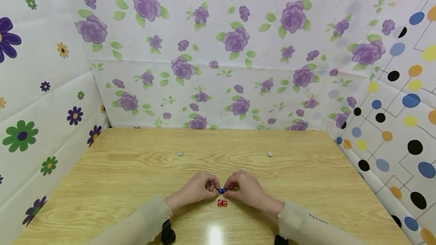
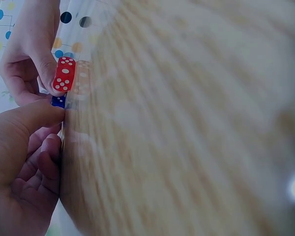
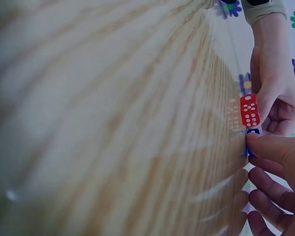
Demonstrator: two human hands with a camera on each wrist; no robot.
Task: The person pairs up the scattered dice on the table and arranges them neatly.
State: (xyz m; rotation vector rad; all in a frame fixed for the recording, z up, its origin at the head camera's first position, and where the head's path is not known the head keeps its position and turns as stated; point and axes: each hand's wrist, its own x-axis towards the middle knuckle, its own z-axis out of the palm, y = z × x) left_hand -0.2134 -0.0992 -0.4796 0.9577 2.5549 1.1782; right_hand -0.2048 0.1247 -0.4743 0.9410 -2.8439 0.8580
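Note:
Two small blue dice (image 1: 222, 191) sit side by side on the wooden table, between my two hands. My left hand (image 1: 197, 188) pinches the left blue die from its side with thumb and forefinger. From the opposite side my right hand (image 1: 246, 189) pinches the right blue die in the same way. Just nearer to me, two red dice (image 1: 222, 203) lie next to each other, touched by neither hand. In the left wrist view the blue die (image 2: 58, 101) is mostly hidden behind the thumb. The right thumb covers part of the blue die (image 3: 252, 131) in the right wrist view.
Farther back on the table (image 1: 136, 162) lie a white die (image 1: 180, 154) on the left and another white die (image 1: 270, 154) on the right. A flowered cloth (image 1: 218, 78) hangs behind the table, with patterned cloths at both sides.

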